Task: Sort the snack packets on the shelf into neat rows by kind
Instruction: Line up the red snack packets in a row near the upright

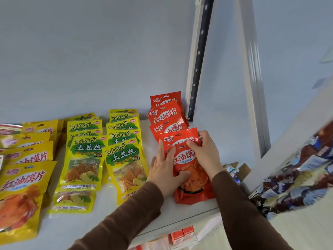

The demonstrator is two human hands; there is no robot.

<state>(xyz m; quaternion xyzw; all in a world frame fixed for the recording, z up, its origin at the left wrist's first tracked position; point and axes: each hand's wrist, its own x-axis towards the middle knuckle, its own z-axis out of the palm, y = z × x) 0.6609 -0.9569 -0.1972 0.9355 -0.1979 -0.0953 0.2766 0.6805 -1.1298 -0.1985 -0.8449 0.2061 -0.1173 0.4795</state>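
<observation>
**Sorting red packets at shelf's right end**

Holding the front red packet w/ both hands, the person works at the right end of the white shelf (182,212). Largest thing in view is that shelf, running from left edge of frame to a white upright post (193,73) w/ a dark slotted strip at its back right corner.

Rows on it, all running back to front:
- Amber-yellow packets (23,179) w/ red lettering fill the left end, overlapping; the front one reaches the shelf's front edge.
- Two rows of yellow-green "TuDouSi" packets (124,156) sit mid-shelf, side by side, shingled one over the next.
- Red packet row (165,114) at the right end; the rearmost one stands against the back wall beside the post.

Front red packet (192,170) lies at the near end of the red row, overlapping the one behind it, bottom close to the shelf's front edge.

Left hand (165,170): fingers mostly straight along the packet's left edge, thumb laid across its face, so pinching that side. Right hand (205,152): fingers curled over the packet's top right corner, gripping it. Both in brown sleeves.

Below the front edge, small red-and-white boxes (182,236) show on a lower level. Past the right end, a cardboard box (241,170) w/ small wrapped items, partly hidden by right arm.
</observation>
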